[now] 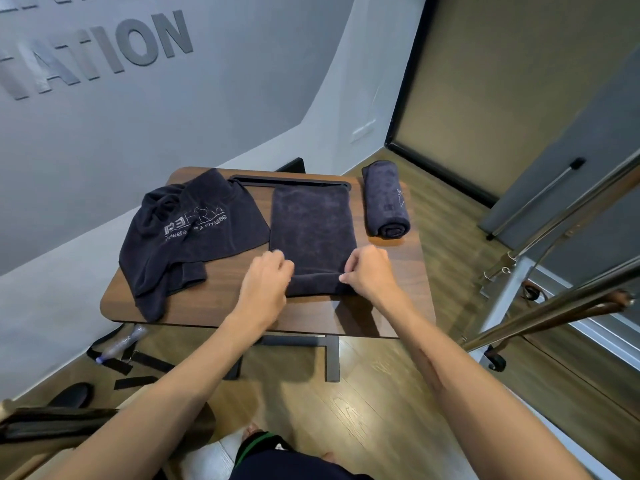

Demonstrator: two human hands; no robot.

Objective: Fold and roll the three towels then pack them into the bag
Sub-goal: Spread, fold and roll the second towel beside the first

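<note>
A folded dark towel (311, 230) lies as a long strip on the middle of the small wooden table (228, 299). Its near end is turned over into a short roll. My left hand (266, 278) grips the left end of that roll and my right hand (369, 268) pinches the right end. A rolled dark towel (386, 202) lies at the table's right edge. An unfolded dark towel with a white logo (187, 230) is heaped on the table's left side. No bag can be identified with certainty.
A black slot (291, 180) runs along the table's far edge. A plastic bottle (121, 344) and black straps (138, 365) lie on the wooden floor at the left. A metal frame on castors (540, 306) stands to the right. A grey wall is behind.
</note>
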